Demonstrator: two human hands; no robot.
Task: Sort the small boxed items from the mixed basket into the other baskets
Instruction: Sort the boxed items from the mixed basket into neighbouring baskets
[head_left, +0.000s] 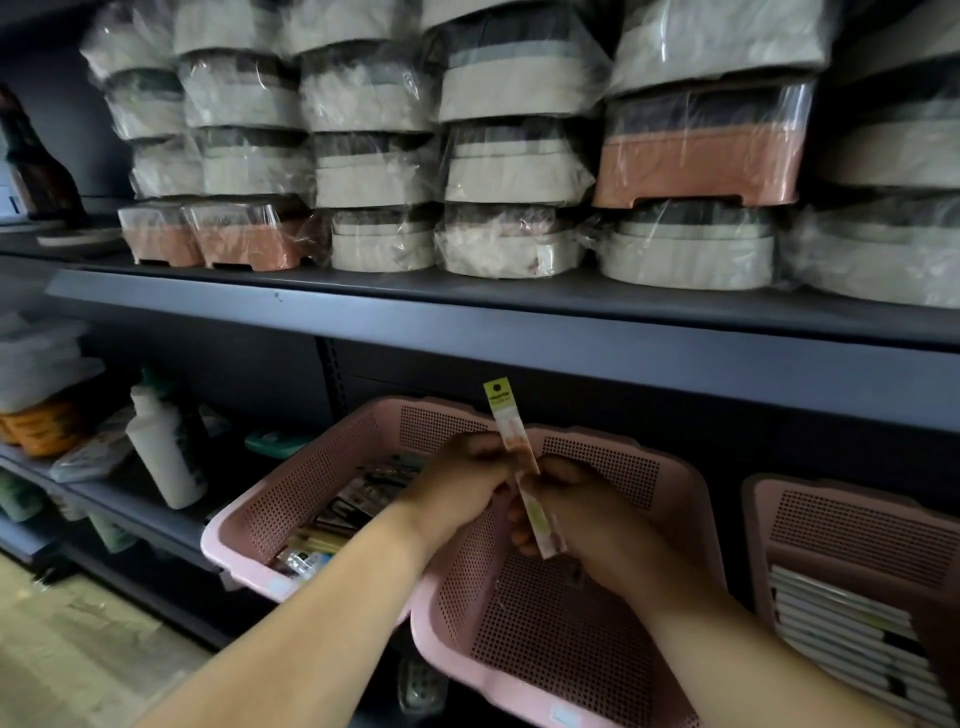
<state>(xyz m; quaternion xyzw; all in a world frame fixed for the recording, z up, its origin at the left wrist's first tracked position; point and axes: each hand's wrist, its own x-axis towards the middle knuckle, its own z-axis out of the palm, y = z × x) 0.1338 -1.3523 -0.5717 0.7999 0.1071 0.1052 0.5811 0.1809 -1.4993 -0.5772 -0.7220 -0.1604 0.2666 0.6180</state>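
Observation:
A long, narrow boxed item (511, 441) with a yellow-green top stands nearly upright above the baskets. My left hand (460, 480) pinches its middle and my right hand (574, 512) grips its lower part. Below the hands sits a pink perforated basket (550, 644) whose floor looks bare. To its left, another pink basket (291, 499) holds several mixed small packs. A third pink basket (810, 525) at the right holds a row of flat boxes stacked on edge.
All three baskets rest on a low dark shelf (156, 519). A white bottle (161, 452) and small packs stand at the left. The shelf above (467, 312) overhangs, loaded with plastic-wrapped cream and terracotta tubs. Wooden floor shows at bottom left.

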